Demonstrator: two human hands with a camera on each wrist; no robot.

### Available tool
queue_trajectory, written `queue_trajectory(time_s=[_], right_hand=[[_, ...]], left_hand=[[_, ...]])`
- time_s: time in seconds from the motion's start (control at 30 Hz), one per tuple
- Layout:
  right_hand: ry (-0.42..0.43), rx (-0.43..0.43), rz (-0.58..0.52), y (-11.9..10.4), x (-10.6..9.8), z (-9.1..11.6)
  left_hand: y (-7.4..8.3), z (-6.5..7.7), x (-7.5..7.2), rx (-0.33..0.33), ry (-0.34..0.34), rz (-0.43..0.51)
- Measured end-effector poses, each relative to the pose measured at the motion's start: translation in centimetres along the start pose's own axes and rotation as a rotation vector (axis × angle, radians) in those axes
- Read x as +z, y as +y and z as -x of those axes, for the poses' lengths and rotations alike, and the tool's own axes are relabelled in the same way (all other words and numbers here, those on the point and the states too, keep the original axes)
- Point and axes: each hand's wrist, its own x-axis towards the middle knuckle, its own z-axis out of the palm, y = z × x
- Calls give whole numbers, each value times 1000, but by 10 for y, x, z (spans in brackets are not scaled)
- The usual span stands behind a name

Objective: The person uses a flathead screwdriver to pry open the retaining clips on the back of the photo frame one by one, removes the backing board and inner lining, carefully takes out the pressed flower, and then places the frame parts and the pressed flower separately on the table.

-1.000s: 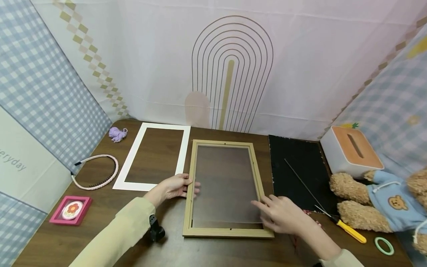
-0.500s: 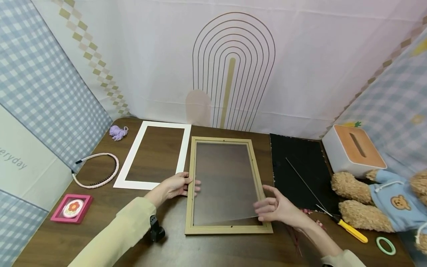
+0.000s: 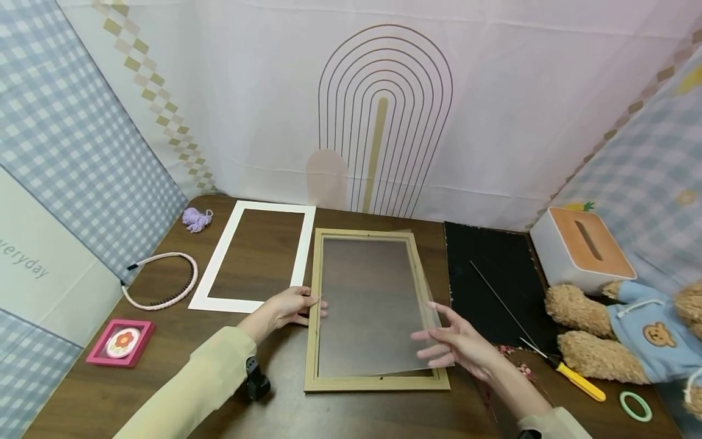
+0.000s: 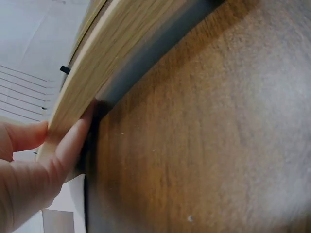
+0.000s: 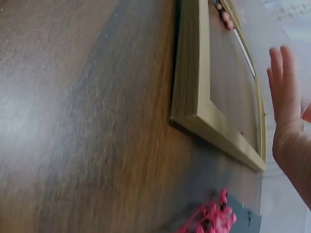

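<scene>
A light wooden picture frame (image 3: 378, 383) lies on the brown table in the head view. My left hand (image 3: 285, 306) grips its left side, thumb on top and fingers underneath; the left wrist view shows the thumb (image 4: 29, 136) against the wood. A clear sheet (image 3: 367, 305) spreads over the opening, its right part lifted and overlapping the frame's right side. My right hand (image 3: 460, 347) holds that sheet at its lower right edge, with fingers seen through it. In the right wrist view the right hand (image 5: 289, 102) is raised above the frame's corner.
Left of the frame lies a white mat (image 3: 214, 303), with a headband (image 3: 192, 274), purple yarn (image 3: 196, 220) and a pink box (image 3: 120, 342) beyond. On the right are a black board (image 3: 482, 256), a yellow-handled screwdriver (image 3: 581, 381), a tissue box (image 3: 581, 247), a teddy bear (image 3: 636, 329) and a green ring (image 3: 636, 406).
The clear sheet's right side has lifted and shifted right past the frame's edge, with my right hand on it. My left hand stays on the frame.
</scene>
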Motion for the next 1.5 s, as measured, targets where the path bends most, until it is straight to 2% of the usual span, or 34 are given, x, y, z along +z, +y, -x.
queue_trajectory(time_s=[0.13,0.17,0.27,0.37,0.4,0.5,0.6,0.73,0.83,0.97,1.13,1.27,1.4,1.5], right_hand=[[-52,-53,-1,-5,-12,12],[-42,-64,16,-7,-15,15],[29,-88,71,-16,-25,24],[145,-122,120,-25,-34,29],[185,-138,127,-28,-36,31],[308,-188,146,-38,-44,35],[404,-226,168,-47,-52,36],[488,-277,242,-60,-60,32],[537,-309,309,-73,-67,26],[604,-311,401,-91,-73,18],[652,-315,614,-122,-75,7],[713,-281,768,-147,-72,-5],[777,-256,821,-160,-70,-19],[784,-261,846,-159,-71,-29]], left_hand=[[-9,-9,-4,56,114,-120],[-20,-20,-10,119,114,-139],[-26,-26,-8,176,179,-265],[-19,-17,1,189,244,-390],[-7,-5,11,145,285,-448],[1,12,20,143,336,-600],[4,25,25,134,373,-767],[-2,36,28,117,386,-898],[-9,46,30,116,373,-913],[-17,59,34,122,357,-898],[-25,73,39,127,342,-884],[-30,81,42,132,320,-886],[-33,86,44,149,302,-875],[-33,86,44,162,294,-867]])
